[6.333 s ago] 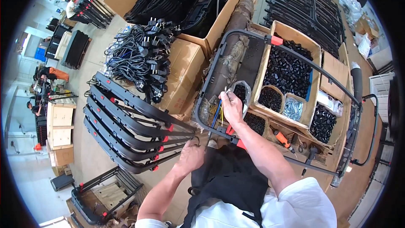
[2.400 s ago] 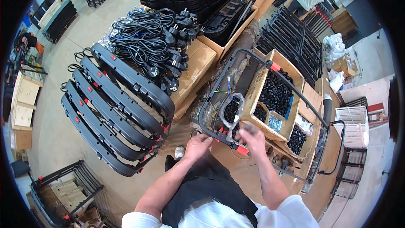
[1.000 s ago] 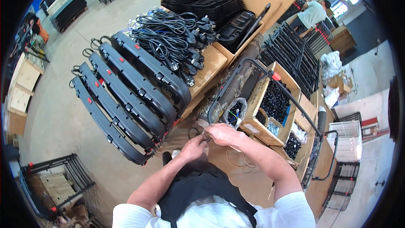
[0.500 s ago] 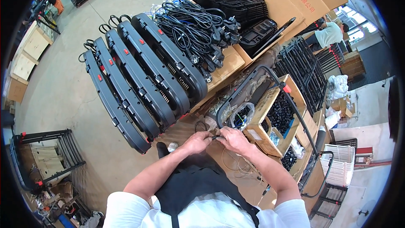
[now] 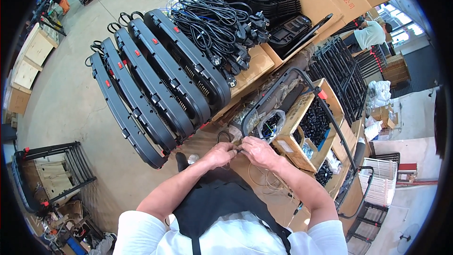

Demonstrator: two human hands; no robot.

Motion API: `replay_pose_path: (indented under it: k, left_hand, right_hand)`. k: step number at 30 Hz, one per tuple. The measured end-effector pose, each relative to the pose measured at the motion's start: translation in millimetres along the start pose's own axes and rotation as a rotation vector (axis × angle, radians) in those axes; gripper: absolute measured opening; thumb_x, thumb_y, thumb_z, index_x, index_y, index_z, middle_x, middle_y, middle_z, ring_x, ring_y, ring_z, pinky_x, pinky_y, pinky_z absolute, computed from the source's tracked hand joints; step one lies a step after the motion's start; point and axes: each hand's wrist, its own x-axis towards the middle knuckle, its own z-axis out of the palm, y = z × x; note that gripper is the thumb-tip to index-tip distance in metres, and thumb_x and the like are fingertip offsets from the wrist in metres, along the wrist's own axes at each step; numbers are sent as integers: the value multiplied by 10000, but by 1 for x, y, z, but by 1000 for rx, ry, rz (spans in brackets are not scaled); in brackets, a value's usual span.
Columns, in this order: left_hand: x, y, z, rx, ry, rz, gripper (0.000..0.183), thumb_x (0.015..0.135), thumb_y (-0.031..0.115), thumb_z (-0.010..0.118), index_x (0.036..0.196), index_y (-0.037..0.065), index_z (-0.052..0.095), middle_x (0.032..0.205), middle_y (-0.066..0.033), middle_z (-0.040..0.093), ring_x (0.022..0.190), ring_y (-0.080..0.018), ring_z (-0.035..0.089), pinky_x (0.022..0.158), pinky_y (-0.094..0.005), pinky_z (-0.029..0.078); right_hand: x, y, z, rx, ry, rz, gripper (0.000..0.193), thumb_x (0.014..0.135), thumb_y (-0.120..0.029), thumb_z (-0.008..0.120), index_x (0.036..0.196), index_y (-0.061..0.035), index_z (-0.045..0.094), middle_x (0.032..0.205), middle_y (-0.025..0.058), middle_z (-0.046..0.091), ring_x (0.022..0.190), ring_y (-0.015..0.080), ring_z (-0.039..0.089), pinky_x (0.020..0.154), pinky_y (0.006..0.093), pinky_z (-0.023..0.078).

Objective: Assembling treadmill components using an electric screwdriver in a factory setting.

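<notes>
- Working at mid-step, as I judge it from afar: a small dark part (image 5: 239,150) sits between the two hands, just beside the near corner of the black tubular frame (image 5: 338,126).
- I see the left hand (image 5: 220,154) pinching it with thumb and fingertips; the right hand (image 5: 258,152) pinches from the other side, so the part is mostly covered.
- Done, as far as I can tell: a red clip (image 5: 322,94) is on the frame. Whether the part is fastened I cannot tell; neither hand has let go, so I count that as left.
- Next to the right hand, thin coloured wires (image 5: 269,128) show within a clear plastic bag (image 5: 282,122).
- Farther out I have five grey housings (image 5: 152,85) in a row, a heap of black cables (image 5: 203,28) beside them.
- Against the earliest frame, the right hand is down from among the wires and meets the left, and my view has swung. Since half a second ago the pinch barely changes; the part shows less.
</notes>
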Motion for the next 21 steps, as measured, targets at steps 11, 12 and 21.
replay_pose_path:
  k: [11,12,21]
  left_hand:
    - [2,3,8,-91,75,-18,332,983,290,622,1023,-26,717,863,-97,722,768,-197,654,728,-370,522]
    - [3,2,6,-29,76,-18,344,970,306,628,1032,-17,729,856,-103,725,780,-201,662,740,-372,527]
    - [8,-3,6,103,142,4,385,947,326,615,1123,10,745,833,-122,725,759,-206,680,703,-367,534]
  right_hand:
    - [2,-8,5,-75,-80,153,153,896,-66,648,1014,10,587,1037,179,602,997,373,660,854,451,565]
    - [-1,-9,8,-58,-58,177,154,895,-66,649,1014,9,587,1039,179,602,998,373,660,854,454,565]
    - [-56,-44,91,450,52,1220,364,957,-215,716,1233,-6,604,1138,252,695,1008,422,713,861,484,593]
